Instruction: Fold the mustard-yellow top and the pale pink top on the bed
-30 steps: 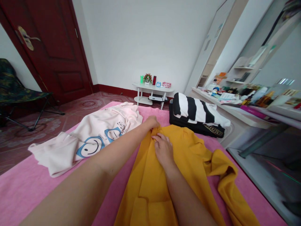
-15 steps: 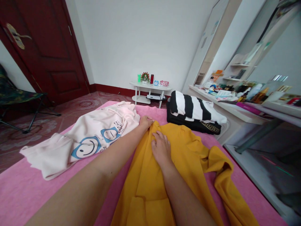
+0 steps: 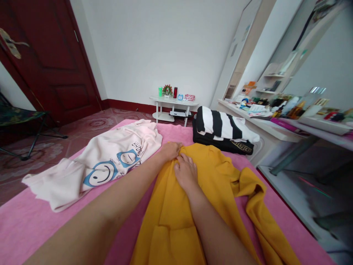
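A mustard-yellow long-sleeved top (image 3: 209,176) lies spread in front of me, its left part folded lengthwise over the body. My left hand (image 3: 171,150) is closed on cloth at the upper left edge, by the shoulder. Just below and to the right, my right hand (image 3: 186,172) rests on the top, fingers slightly bent over the fabric and thumb apart. Small creases bunch between the two hands. One sleeve (image 3: 255,195) trails in bends down the right side. To the left lies a pale pink sweatshirt (image 3: 110,147) with blue smiley prints.
Pink bedding (image 3: 24,217) lies under the clothes. A folded striped garment (image 3: 220,123) rests on a black one (image 3: 220,141) at the far right. Beyond stands a small white table (image 3: 176,101). A dressing table (image 3: 264,121) crowded with bottles borders the right side; a folding chair (image 3: 22,117) stands left.
My left hand has come slightly down and closer to my right hand, and the cloth between them is more bunched. The whole view has shifted slightly.
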Action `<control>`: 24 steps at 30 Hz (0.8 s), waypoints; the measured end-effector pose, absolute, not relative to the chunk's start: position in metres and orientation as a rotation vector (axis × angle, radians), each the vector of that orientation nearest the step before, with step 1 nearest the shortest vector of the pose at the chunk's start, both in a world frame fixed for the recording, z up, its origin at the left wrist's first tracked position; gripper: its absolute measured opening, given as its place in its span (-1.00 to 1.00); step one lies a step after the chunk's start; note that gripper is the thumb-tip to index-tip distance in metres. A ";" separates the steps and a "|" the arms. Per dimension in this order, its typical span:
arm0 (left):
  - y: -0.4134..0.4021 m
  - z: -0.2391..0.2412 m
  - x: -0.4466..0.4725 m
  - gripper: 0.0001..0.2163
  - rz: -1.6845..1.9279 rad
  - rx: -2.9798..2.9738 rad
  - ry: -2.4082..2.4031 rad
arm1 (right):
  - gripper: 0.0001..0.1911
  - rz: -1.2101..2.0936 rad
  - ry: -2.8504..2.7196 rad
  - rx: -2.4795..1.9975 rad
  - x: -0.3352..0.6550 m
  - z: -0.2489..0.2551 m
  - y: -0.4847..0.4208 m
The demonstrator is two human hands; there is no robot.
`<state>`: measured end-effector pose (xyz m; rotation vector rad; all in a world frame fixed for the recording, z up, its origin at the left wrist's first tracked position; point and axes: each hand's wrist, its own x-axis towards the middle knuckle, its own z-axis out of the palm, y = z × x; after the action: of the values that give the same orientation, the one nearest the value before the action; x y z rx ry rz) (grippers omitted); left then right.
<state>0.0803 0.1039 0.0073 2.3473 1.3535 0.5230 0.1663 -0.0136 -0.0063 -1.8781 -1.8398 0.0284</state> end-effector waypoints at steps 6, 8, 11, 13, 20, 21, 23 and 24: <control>0.074 0.000 0.064 -0.58 0.410 2.342 1.279 | -0.53 0.086 -1.849 -1.915 0.166 -0.004 -0.016; 0.056 0.001 0.051 -0.56 0.376 2.335 1.274 | -0.51 0.106 -1.867 -1.912 0.165 -0.003 -0.018; 0.027 0.014 0.031 -0.58 0.325 2.341 1.279 | -0.48 0.171 -1.920 -1.915 0.164 0.001 -0.023; 0.008 0.029 0.024 -0.64 0.295 2.347 1.313 | -0.43 0.245 -1.961 -1.921 0.163 0.003 -0.031; -0.071 0.051 0.041 -0.69 0.432 2.418 1.394 | -0.31 0.320 -2.111 -1.695 0.171 0.014 -0.125; -0.082 0.046 0.044 -0.64 0.455 2.448 1.331 | -0.34 0.358 -2.154 -1.596 0.176 0.019 -0.143; -0.100 0.030 0.048 -0.55 0.458 2.506 1.219 | -0.50 0.462 -2.212 -1.450 0.194 0.032 -0.178; -0.107 0.022 0.048 -0.52 0.446 2.530 1.195 | -0.60 0.483 -2.194 -1.450 0.207 0.039 -0.192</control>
<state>0.0480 -0.1070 0.0219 2.5303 1.1954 0.4463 0.2070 -0.1920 0.0389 -1.4497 -2.1943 0.4834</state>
